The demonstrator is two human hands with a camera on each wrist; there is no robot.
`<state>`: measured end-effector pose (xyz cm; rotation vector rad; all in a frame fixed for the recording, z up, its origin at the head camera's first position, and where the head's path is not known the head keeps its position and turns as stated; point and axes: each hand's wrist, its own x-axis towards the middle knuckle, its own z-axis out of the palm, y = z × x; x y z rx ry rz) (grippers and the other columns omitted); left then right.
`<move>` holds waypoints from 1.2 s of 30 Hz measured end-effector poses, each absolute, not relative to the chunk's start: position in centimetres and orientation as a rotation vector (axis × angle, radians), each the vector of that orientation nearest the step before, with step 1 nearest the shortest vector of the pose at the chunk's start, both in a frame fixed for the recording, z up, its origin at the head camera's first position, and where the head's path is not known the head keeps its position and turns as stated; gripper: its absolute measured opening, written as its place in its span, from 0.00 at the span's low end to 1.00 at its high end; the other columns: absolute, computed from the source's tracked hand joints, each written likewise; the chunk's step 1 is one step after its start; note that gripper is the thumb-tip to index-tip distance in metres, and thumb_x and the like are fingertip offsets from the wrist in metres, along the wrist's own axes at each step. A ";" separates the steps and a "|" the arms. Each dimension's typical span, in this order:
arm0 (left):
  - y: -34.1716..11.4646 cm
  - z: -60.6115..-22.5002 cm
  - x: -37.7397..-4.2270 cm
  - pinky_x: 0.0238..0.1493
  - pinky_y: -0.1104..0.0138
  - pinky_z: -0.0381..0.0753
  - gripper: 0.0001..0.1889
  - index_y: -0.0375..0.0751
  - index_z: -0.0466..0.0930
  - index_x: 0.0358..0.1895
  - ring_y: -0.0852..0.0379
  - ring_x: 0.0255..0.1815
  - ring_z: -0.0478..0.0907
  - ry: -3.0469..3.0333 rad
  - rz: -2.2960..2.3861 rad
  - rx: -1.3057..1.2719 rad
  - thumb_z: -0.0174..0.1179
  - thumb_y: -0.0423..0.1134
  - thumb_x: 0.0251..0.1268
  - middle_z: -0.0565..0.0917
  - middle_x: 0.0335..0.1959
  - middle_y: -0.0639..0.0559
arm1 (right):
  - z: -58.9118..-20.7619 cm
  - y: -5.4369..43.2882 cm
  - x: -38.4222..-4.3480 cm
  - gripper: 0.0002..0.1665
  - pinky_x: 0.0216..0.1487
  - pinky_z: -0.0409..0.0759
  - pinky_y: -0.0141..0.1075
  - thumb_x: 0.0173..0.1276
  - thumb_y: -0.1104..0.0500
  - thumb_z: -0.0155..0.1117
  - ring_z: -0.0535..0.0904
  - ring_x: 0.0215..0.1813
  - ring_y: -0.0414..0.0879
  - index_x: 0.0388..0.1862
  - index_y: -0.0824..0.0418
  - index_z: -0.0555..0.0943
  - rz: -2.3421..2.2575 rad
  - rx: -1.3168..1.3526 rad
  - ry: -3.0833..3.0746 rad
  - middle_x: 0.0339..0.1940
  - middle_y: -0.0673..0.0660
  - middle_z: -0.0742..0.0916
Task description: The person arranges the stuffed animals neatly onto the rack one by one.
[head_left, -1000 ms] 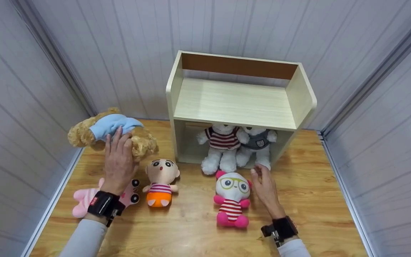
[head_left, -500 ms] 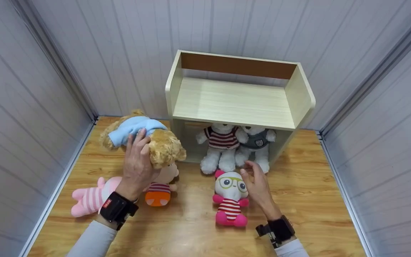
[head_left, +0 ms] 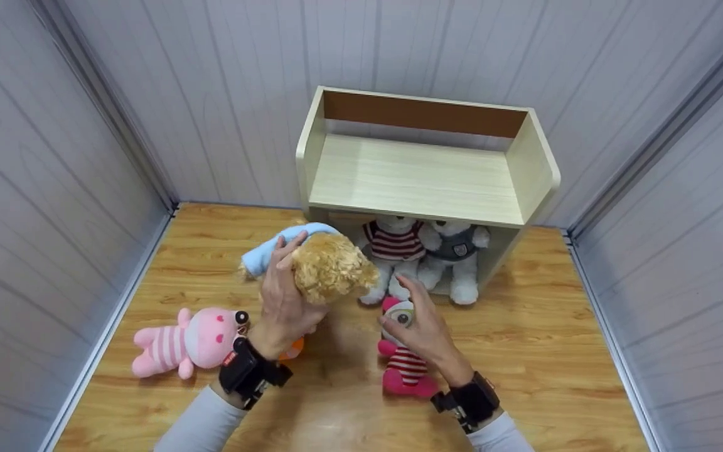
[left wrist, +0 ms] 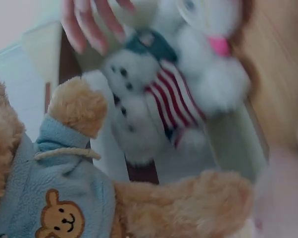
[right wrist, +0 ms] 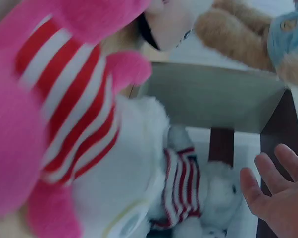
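Note:
My left hand (head_left: 286,307) grips a brown teddy bear in a light blue top (head_left: 330,267), holding it up off the floor left of the shelf unit's lower opening. In the left wrist view, a monkey face decorates the blue top (left wrist: 72,183). My right hand (head_left: 427,333), its fingers spread and holding nothing, hovers over a pink-and-white panda doll (head_left: 407,367) and hides part of it. Side by side in the lower compartment sit two white plush bears, one in a red-striped shirt (head_left: 393,242), the other in a grey vest (head_left: 459,251).
The pale wooden shelf unit (head_left: 412,179) stands against the back wall. On the wood floor at left lies a pink striped plush toy (head_left: 211,339). A doll with orange shorts (head_left: 292,348) is mostly hidden behind my left hand. Panel walls enclose both sides.
My left hand has lifted the teddy bear off the left floor and carried it rightward, turning it toward the shelf. My right hand has shifted left over the panda doll, fingers spreading.

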<state>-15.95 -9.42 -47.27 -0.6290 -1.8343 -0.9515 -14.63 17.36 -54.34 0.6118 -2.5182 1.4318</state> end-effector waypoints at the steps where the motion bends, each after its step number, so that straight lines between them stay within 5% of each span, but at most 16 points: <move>1: -9.0 -47.2 -15.8 0.75 0.42 0.64 0.43 0.31 0.65 0.61 0.36 0.63 0.76 -1.838 -1.010 -0.607 0.80 0.40 0.41 0.76 0.61 0.31 | -54.2 16.9 -14.6 0.52 0.74 0.65 0.60 0.65 0.47 0.76 0.65 0.78 0.59 0.82 0.55 0.62 1.446 0.612 -2.521 0.78 0.63 0.69; 7: -7.2 -47.1 -15.3 0.66 0.53 0.73 0.49 0.33 0.64 0.65 0.45 0.59 0.77 -1.896 -1.391 -0.464 0.85 0.40 0.38 0.78 0.59 0.41 | -53.8 14.7 -14.9 0.66 0.77 0.59 0.60 0.58 0.48 0.83 0.58 0.81 0.58 0.86 0.50 0.52 1.590 0.621 -2.486 0.83 0.59 0.62; 15: -5.6 -46.5 -14.5 0.70 0.47 0.70 0.45 0.28 0.60 0.68 0.40 0.62 0.75 -1.896 -1.734 -0.247 0.76 0.28 0.45 0.77 0.61 0.35 | -54.8 13.5 -15.2 0.70 0.79 0.60 0.48 0.57 0.70 0.80 0.62 0.80 0.54 0.87 0.53 0.44 1.986 0.741 -2.215 0.84 0.57 0.62; 22: -5.1 -45.7 -14.5 0.69 0.52 0.72 0.40 0.33 0.61 0.68 0.44 0.62 0.76 -1.839 -1.983 -0.129 0.73 0.28 0.51 0.77 0.61 0.39 | -53.6 12.7 -14.0 0.43 0.65 0.77 0.39 0.59 0.68 0.79 0.79 0.64 0.50 0.72 0.68 0.69 1.862 0.690 -2.251 0.63 0.60 0.83; 30: -5.2 -45.3 -15.1 0.71 0.52 0.70 0.41 0.37 0.57 0.73 0.44 0.66 0.74 -1.861 -2.134 -0.007 0.72 0.34 0.60 0.74 0.65 0.39 | -53.1 12.2 -13.6 0.37 0.66 0.77 0.48 0.61 0.69 0.78 0.80 0.63 0.58 0.68 0.72 0.72 1.713 0.566 -2.295 0.60 0.65 0.83; 34: -5.6 -45.7 -15.6 0.72 0.51 0.68 0.43 0.37 0.56 0.74 0.44 0.68 0.72 -2.079 -2.043 -0.023 0.72 0.47 0.64 0.72 0.67 0.37 | -53.0 12.4 -13.8 0.32 0.65 0.77 0.50 0.65 0.67 0.73 0.80 0.62 0.59 0.66 0.73 0.73 1.667 0.504 -2.306 0.60 0.66 0.84; 36: -6.1 -46.2 -15.8 0.74 0.49 0.65 0.45 0.35 0.56 0.76 0.42 0.71 0.69 -2.226 -1.931 -0.107 0.67 0.59 0.68 0.69 0.69 0.36 | -53.6 12.7 -14.0 0.22 0.56 0.82 0.44 0.68 0.64 0.72 0.85 0.51 0.54 0.58 0.72 0.79 1.720 0.409 -2.356 0.49 0.63 0.88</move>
